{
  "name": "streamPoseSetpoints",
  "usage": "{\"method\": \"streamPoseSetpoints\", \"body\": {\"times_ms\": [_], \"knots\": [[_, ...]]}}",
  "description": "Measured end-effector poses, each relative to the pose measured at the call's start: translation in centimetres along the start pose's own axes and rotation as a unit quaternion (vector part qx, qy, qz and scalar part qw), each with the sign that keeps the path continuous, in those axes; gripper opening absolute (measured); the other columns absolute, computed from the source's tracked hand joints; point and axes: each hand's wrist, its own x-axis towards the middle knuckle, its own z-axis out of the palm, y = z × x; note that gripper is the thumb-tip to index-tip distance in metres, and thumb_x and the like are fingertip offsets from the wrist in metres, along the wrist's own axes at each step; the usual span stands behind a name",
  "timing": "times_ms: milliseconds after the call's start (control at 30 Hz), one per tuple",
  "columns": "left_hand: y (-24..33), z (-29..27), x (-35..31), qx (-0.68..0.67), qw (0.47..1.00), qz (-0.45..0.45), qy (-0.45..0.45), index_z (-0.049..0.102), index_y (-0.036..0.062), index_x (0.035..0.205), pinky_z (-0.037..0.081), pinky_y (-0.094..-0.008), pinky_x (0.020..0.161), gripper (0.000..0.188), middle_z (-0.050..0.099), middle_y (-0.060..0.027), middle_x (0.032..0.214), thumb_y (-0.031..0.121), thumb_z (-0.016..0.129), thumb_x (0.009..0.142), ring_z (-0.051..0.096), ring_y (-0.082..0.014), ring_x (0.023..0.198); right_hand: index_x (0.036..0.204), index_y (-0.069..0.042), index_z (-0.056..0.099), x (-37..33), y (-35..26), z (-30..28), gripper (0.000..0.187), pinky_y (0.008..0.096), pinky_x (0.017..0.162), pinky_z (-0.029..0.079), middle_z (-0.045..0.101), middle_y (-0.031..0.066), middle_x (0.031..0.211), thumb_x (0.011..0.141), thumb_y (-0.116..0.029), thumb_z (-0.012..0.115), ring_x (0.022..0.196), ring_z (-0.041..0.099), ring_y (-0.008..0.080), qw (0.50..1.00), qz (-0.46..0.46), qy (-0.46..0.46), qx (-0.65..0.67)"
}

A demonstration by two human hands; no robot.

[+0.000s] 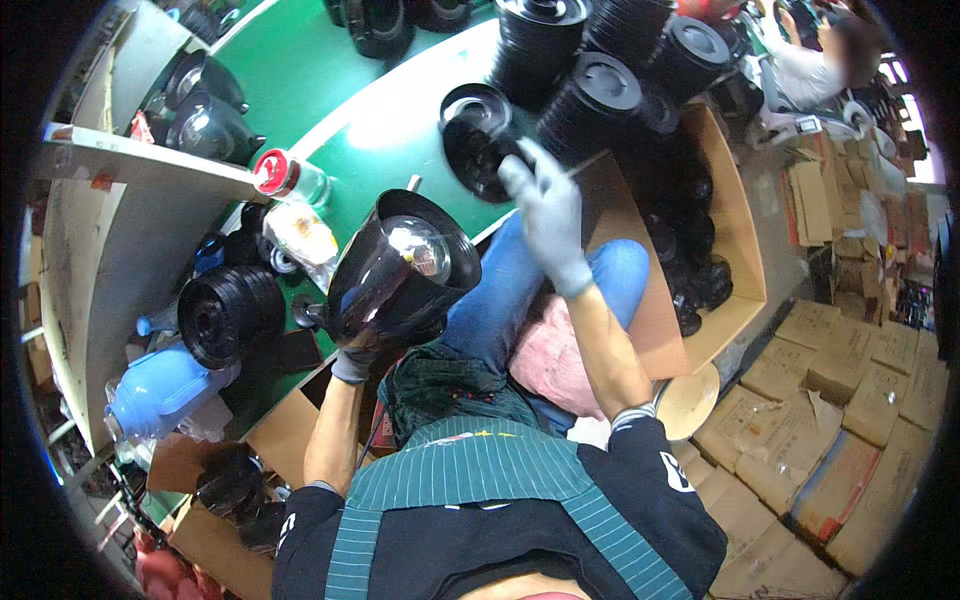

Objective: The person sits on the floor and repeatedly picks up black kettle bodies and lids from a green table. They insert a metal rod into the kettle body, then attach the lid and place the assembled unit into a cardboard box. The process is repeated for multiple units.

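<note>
Gripping-wise, your left hand (352, 365) in its grey glove is wrapped tight round the narrow bottom end of a glossy black funnel-shaped housing (395, 275), holding it up over your lap with the wide open mouth tilted up and away from you, so that piece is sitting just left of centre, right above the edge of the green worktable (300, 70). Starting from the far left though: you've got a pale shelf board (120, 215) curving down that side, a blue plastic jug (160, 390) lying near its lower end, and a stack of black ribbed discs (228, 315) just beside it. A bit further up there's a clear bottle with a red cap (283, 175) lying on the green top. Moving right past the housing, your right hand (548, 215), also grey-gloved, is up at arm's length with fingers closed on the edge of a black round lid (480, 150), pinching it near the table's edge. Just beyond that are tall stacks of black lids (600, 95) leaning out of a cardboard box (735, 220) on your right. Your blue jeans (510, 290) show between the two arms, with a pink cloth (550, 365) on your lap. Far right, the floor is covered in flattened cardboard cartons (830, 420), and another person (810, 60) is sat up in the top corner.
</note>
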Motion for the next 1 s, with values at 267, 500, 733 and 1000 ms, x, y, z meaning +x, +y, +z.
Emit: {"method": "streamPoseSetpoints", "body": {"times_ms": [267, 500, 733, 1000], "knots": [[-1.1, 3.4, -0.2, -0.051, 0.990, -0.026, -0.129, 0.060, 0.0010, 0.147, 0.057, -0.0382, 0.106, 0.052, 0.069, -0.0124, 0.141, 0.010, 0.073, 0.097, 0.068, -0.0225, 0.122, 0.130, -0.009, 0.065, -12.3, 2.3, -5.1, 0.057, 0.0420, 0.132, 0.023, 0.024, 0.0227, 0.178, 0.080, -0.014, 0.093, 0.163, 0.028, 0.0322, 0.948, -0.021, -0.136, 0.288], [-0.1, 5.4, 0.6, -0.077, 0.970, -0.037, -0.227, 0.058, 0.0021, 0.150, 0.057, -0.0389, 0.107, 0.057, 0.067, -0.0128, 0.144, 0.008, 0.075, 0.096, 0.067, -0.0234, 0.125, 0.120, -0.004, 0.068, -17.2, 3.6, -8.0, 0.053, 0.0429, 0.130, 0.028, 0.035, 0.0235, 0.173, 0.082, -0.028, 0.095, 0.161, 0.034, 0.0329, 0.940, -0.096, -0.082, 0.318], [1.5, 6.0, 1.5, -0.103, 0.940, -0.059, -0.319, 0.056, 0.0033, 0.153, 0.057, -0.0397, 0.109, 0.062, 0.065, -0.0133, 0.148, 0.006, 0.077, 0.095, 0.066, -0.0244, 0.128, 0.115, -0.001, 0.072, -19.8, 1.5, -11.4, 0.048, 0.0441, 0.128, 0.033, 0.042, 0.0280, 0.168, 0.075, -0.015, 0.095, 0.157, 0.041, 0.0363, 0.966, -0.151, -0.114, 0.174], [0.9, 1.9, 2.3, 0.015, 0.992, 0.015, -0.128, 0.064, -0.0005, 0.142, 0.058, -0.0416, 0.105, 0.048, 0.073, -0.0155, 0.133, 0.021, 0.071, 0.100, 0.073, -0.0272, 0.117, 0.161, -0.005, 0.043, -20.3, 2.1, -11.2, 0.097, 0.0365, 0.109, 0.053, 0.055, 0.0165, 0.152, 0.084, -0.035, 0.093, 0.137, 0.058, 0.0252, 0.979, 0.031, -0.047, 0.195]]}}
